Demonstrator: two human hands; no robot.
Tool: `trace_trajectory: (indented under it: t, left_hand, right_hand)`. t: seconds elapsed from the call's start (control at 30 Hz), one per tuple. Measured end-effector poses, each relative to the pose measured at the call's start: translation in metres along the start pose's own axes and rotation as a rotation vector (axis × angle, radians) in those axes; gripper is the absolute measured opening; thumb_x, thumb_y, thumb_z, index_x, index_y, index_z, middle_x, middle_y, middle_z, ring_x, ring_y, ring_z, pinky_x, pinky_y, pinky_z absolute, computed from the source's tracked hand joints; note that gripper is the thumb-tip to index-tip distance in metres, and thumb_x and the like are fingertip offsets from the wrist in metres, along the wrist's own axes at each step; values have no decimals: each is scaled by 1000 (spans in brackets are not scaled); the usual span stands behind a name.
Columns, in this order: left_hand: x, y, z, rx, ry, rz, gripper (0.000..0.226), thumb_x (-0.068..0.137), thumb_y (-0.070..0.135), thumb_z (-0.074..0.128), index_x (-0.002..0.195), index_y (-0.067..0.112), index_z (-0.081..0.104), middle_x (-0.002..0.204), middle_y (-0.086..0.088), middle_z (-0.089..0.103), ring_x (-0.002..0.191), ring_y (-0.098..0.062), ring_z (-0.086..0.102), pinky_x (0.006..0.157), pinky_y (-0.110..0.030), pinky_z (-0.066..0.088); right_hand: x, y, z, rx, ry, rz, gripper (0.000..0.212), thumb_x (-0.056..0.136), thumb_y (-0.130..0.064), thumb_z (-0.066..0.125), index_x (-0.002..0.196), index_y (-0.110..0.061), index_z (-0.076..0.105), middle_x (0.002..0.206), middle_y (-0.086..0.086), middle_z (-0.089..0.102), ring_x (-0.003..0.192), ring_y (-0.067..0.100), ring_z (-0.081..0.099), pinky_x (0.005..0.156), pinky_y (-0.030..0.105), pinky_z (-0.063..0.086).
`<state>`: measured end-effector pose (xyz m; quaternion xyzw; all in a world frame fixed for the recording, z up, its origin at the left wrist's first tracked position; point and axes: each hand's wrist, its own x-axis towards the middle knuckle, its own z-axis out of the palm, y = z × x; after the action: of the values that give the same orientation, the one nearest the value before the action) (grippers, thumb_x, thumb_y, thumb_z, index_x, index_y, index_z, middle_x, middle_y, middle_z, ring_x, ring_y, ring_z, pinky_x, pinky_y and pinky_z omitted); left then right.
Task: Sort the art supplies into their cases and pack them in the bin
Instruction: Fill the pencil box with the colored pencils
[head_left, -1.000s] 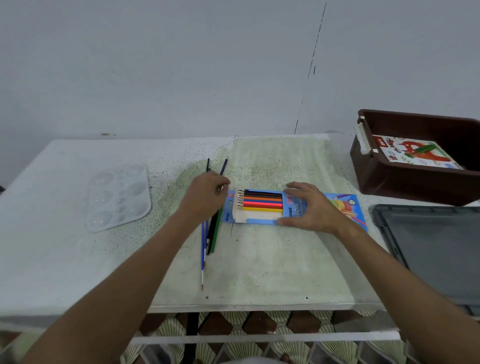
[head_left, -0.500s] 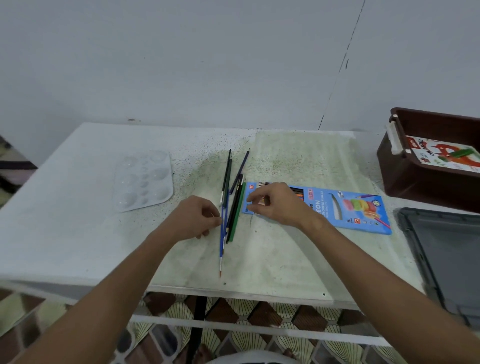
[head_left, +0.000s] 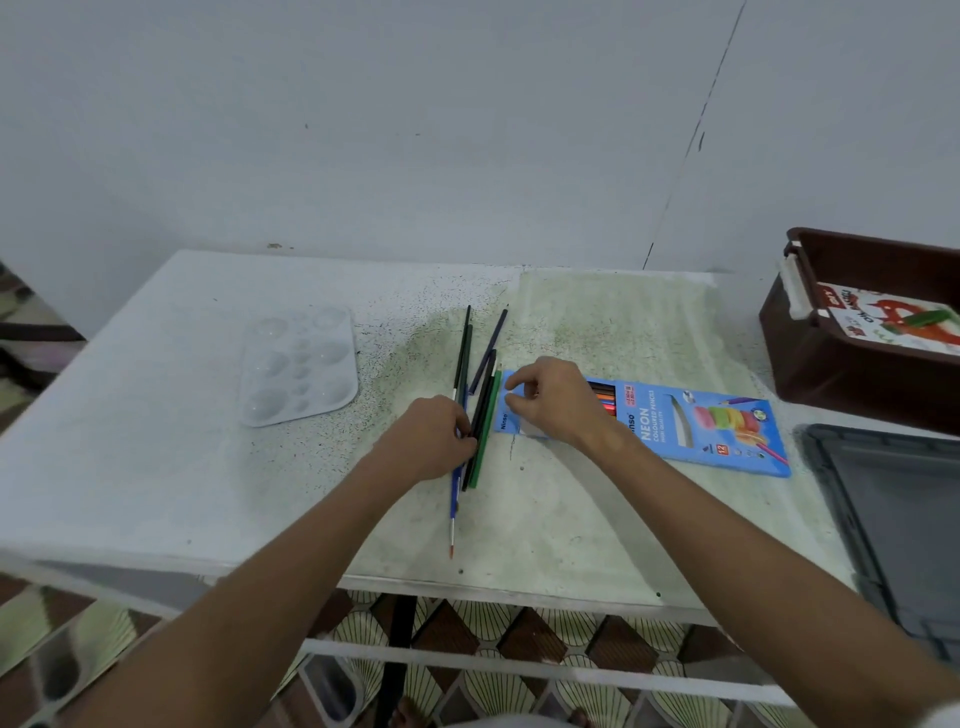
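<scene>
Pencils (head_left: 480, 415) lie in a loose bundle, long axes running near to far, just left of the open mouth of the blue case (head_left: 691, 426). The left hand (head_left: 434, 439) curls its fingers onto the bundle; the right hand (head_left: 553, 402) pinches the case's open end, so the pencils probably need turning crosswise to slide in.
</scene>
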<state>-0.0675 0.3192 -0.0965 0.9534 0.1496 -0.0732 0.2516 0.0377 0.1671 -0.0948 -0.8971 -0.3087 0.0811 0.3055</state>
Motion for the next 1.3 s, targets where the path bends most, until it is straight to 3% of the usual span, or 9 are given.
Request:
trace_trajectory:
  t: [0.17,0.37,0.63,0.8,0.9,1.0,1.1,1.23,1.3]
  left_hand:
    - [3,12,2,102,-75,-109,34,82,31,61,61,14,41,60,0,48,52,-15,47,49,-25,39]
    - [2,18,-9,-123,-78,-234,25,83,25,63,67,7,54,54,-5,56,41,-16,53,45,-22,49]
    - [-11,3,-56,-661,356,-173,4,86,11,66,88,8,67,74,-8,70,67,-22,70,62,-33,60]
    - [-7,-5,-67,-965,558,-124,7,87,11,68,92,5,71,72,-9,69,67,-19,67,62,-32,59]
    - [2,-6,-66,-960,590,-104,10,88,18,68,90,9,72,72,-6,68,69,-17,65,62,-30,59]
    - [12,-2,-67,-921,598,-76,12,92,22,63,87,13,68,78,-6,70,74,-17,69,66,-30,59]
    - [21,7,-69,-858,556,-16,14,95,24,59,88,14,66,70,-3,66,60,-20,67,57,-33,56]
    - [35,16,-51,-411,327,-38,23,90,35,64,99,16,72,73,2,69,55,-12,67,58,-23,56]
    - [40,19,-36,-287,203,-64,27,87,38,68,91,12,74,68,-1,69,52,-13,65,53,-23,55]
  right_hand:
    - [16,6,-4,61,51,-31,23,86,-18,68,107,-9,72,84,-12,49,84,8,48,75,19,35]
    - [38,20,-10,123,64,-16,21,90,-16,64,110,-12,69,114,6,61,93,11,50,81,21,39]
    - [74,26,-12,46,-18,-60,23,92,-14,60,114,-11,68,121,8,61,92,8,49,83,22,40]
    - [96,28,-10,28,-58,-46,26,93,-16,61,118,-13,66,124,8,59,106,22,56,91,27,41]
    - [105,29,-9,46,-75,-19,30,94,-19,59,123,-11,63,118,9,61,107,22,57,87,23,40]
    - [112,27,-4,127,-99,29,35,95,-22,59,129,-12,59,102,4,62,92,15,55,79,21,36]
    - [120,29,1,140,-96,45,39,94,-28,60,130,-15,59,103,5,62,86,14,54,77,22,38]
    - [125,32,6,118,-90,52,39,89,-34,67,122,-14,64,99,1,60,85,14,56,76,24,41]
    - [126,33,8,122,-85,51,37,85,-35,71,115,-13,69,92,0,63,80,14,58,71,24,43]
